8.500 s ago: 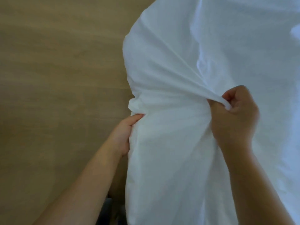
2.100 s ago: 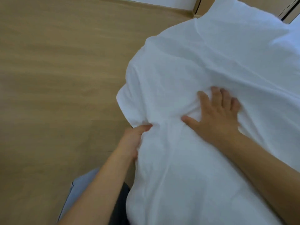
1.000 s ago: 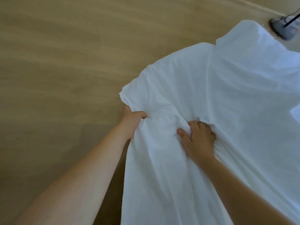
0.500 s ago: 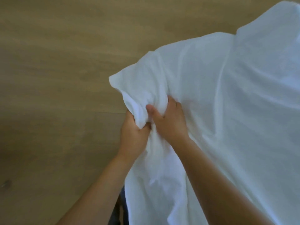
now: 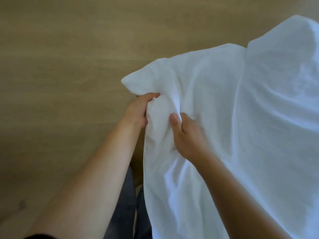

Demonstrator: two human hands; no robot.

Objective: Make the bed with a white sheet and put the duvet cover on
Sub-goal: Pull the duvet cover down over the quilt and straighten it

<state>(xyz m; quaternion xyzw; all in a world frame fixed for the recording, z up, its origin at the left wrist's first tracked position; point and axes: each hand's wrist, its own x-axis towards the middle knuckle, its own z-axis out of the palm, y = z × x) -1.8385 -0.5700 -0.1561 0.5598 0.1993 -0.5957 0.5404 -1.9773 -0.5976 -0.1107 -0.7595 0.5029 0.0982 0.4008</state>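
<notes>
Centrally, I see the left hand gripping a corner of the cover, right hand clutching it alongside.

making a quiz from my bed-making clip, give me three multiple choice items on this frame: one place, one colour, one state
1. Where is the cloth's bunched corner relative to the left hand?
A. under the forearm
B. just above it in the picture
C. out of view

2. What colour is the cloth?
A. white
B. blue
C. red-striped

3. What is the right hand doing?
A. hanging idle
B. pointing away
C. gripping a fold of cloth

Answers:
1 B, the corner pokes out past that hand.
2 A, the fabric is white throughout.
3 C, its thumb and fingers pinch a fold.
</notes>
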